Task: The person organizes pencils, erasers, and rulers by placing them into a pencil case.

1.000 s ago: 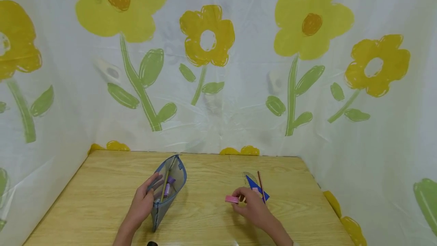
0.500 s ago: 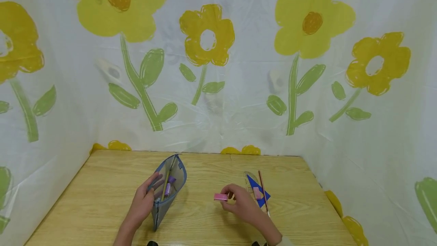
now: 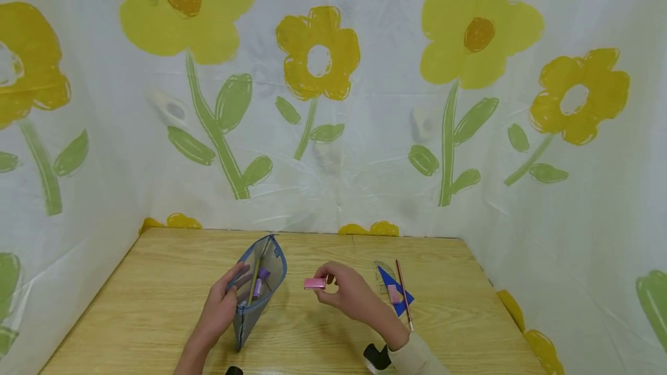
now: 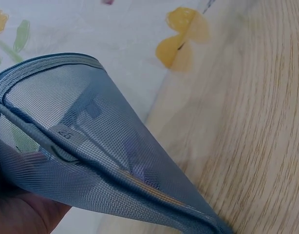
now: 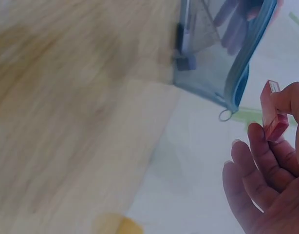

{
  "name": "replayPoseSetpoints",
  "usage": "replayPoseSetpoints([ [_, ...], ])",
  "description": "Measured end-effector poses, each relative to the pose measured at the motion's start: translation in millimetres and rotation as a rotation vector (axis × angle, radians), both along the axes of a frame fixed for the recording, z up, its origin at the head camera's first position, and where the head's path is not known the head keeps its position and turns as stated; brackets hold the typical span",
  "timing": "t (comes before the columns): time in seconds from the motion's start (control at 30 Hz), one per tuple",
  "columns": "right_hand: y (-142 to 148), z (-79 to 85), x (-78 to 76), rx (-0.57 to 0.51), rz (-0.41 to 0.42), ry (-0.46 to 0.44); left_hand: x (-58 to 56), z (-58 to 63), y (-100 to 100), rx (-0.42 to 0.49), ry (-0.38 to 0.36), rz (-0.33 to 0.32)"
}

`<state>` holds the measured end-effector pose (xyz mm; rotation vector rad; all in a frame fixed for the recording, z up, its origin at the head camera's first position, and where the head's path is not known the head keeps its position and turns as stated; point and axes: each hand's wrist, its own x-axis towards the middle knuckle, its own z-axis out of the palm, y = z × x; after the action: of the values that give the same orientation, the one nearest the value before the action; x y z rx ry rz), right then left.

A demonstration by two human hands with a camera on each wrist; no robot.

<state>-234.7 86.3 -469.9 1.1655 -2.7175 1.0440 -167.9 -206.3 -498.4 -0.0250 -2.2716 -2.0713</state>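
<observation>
My left hand (image 3: 216,308) grips a grey-blue mesh pencil pouch (image 3: 248,324) by its left side and holds it upright, mouth spread. Inside lie a yellowish pencil (image 3: 254,282) and a purple item (image 3: 258,287); in the left wrist view the mesh pouch (image 4: 105,131) shows a "25" label. My right hand (image 3: 349,294) pinches a small pink rectangular block (image 3: 314,283) between thumb and index finger, right of the pouch opening. In the right wrist view the pink block (image 5: 272,112) has a white patch at one end, and the other fingers are loosely bent.
To the right on the wooden table (image 3: 443,305) lie a blue set square (image 3: 387,278), a clear protractor (image 3: 380,268), another pink piece (image 3: 394,294) on the set square, and a dark red pencil-like stick (image 3: 402,282). A flower-printed curtain (image 3: 365,190) surrounds the table.
My right hand has carried the pink block leftward and slightly up, away from the set square and closer to the pouch. The left hand and pouch have stayed nearly still.
</observation>
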Motion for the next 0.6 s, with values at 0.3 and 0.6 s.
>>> replayPoseSetpoints([
  [0.3, -22.7, 12.7, -1.5, -0.015, 0.045, 0.069, 3.0, 0.6, 0.0, 0.013, 0.016, 0.009],
  [0.6, -42.5, 19.2, -7.1, -0.021, 0.076, 0.076, 3.1, -1.3, 0.4, -0.003, 0.031, 0.010],
])
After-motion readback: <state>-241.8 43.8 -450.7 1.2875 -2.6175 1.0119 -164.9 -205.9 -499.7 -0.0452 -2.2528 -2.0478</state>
